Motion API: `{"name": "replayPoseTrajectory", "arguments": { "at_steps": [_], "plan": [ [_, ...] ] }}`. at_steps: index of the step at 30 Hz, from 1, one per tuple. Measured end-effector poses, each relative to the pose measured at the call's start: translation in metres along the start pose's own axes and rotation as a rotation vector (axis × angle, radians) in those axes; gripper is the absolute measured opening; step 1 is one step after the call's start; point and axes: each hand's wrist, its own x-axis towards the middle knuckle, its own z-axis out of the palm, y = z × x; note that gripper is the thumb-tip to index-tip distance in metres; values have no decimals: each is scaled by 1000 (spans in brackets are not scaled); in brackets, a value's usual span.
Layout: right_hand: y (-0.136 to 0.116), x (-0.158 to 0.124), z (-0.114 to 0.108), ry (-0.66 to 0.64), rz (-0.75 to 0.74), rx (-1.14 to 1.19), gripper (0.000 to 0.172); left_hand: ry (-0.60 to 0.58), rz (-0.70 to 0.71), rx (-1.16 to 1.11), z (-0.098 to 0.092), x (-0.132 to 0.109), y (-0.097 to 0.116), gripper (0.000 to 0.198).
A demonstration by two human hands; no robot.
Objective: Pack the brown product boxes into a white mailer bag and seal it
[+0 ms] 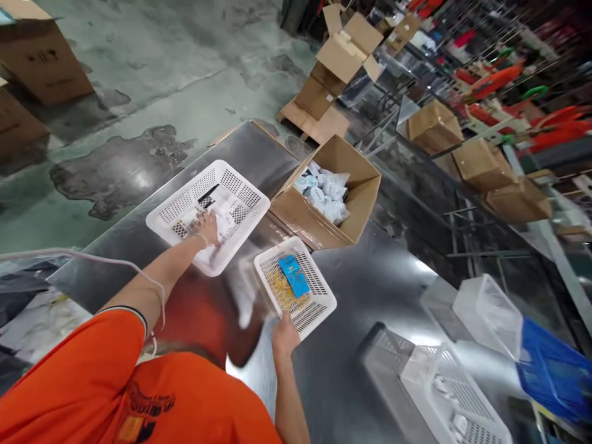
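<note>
My left hand (206, 227) reaches into a large white perforated basket (240, 188) on the steel table. Its fingers curl down on the clear and white packets (225, 213) lying inside. My right hand (283, 337) grips the near edge of a smaller white basket (319, 305). That basket holds a blue card (294, 275) on top of yellowish pieces (280, 291). Behind both baskets stands an open cardboard box (356, 209) with bagged white and pale blue round items (324, 192).
The steel table (370, 277) ends at the left, with wet concrete floor beyond. More white baskets (444, 394) and a blue crate (555, 370) sit at the right. Cardboard boxes (481, 163) line a rack farther right, and a white cable (92, 258) hangs over my left arm.
</note>
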Motion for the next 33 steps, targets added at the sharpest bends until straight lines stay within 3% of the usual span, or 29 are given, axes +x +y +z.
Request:
{"name": "replayPoseTrajectory", "arguments": {
  "at_steps": [3, 6, 8, 10, 13, 17, 21, 23, 26, 28, 31, 33],
  "plan": [
    [-12, 8, 8, -74, -31, 35, 43, -47, 100, 21, 7, -6, -2, 140],
    [-22, 17, 5, 159, -105, 128, 56, -61, 175, 14, -10, 6, -13, 91],
    [-36, 32, -8, 324, -215, 257, 50, 14, 161, 16, -30, 23, -22, 49],
    [-63, 55, -33, 380, -367, 397, 43, 112, 114, 25, -49, 43, -28, 35],
    [-133, 103, -83, 296, -610, 483, 39, 177, 76, 34, -63, 67, -29, 34],
    [-250, 170, -143, 79, -738, 363, 39, 180, 82, 49, -55, 80, -23, 37],
    [-336, 217, -158, -53, -675, 211, 45, 166, 79, 66, -50, 85, -25, 40],
    [-358, 228, -149, -85, -640, 176, 48, 147, 90, 72, -52, 87, -30, 37],
    [-372, 237, -128, -59, -575, 153, 61, 79, 107, 88, -53, 86, -43, 34],
    [-373, 240, -119, -32, -504, 168, 69, 5, 130, 98, -50, 79, -52, 47],
    [-367, 247, -118, -30, -438, 240, 55, -89, 242, 143, -45, 62, -61, 80],
    [-359, 254, -126, -22, -445, 287, 42, -114, 303, 179, -43, 51, -64, 90]
  ]
}}
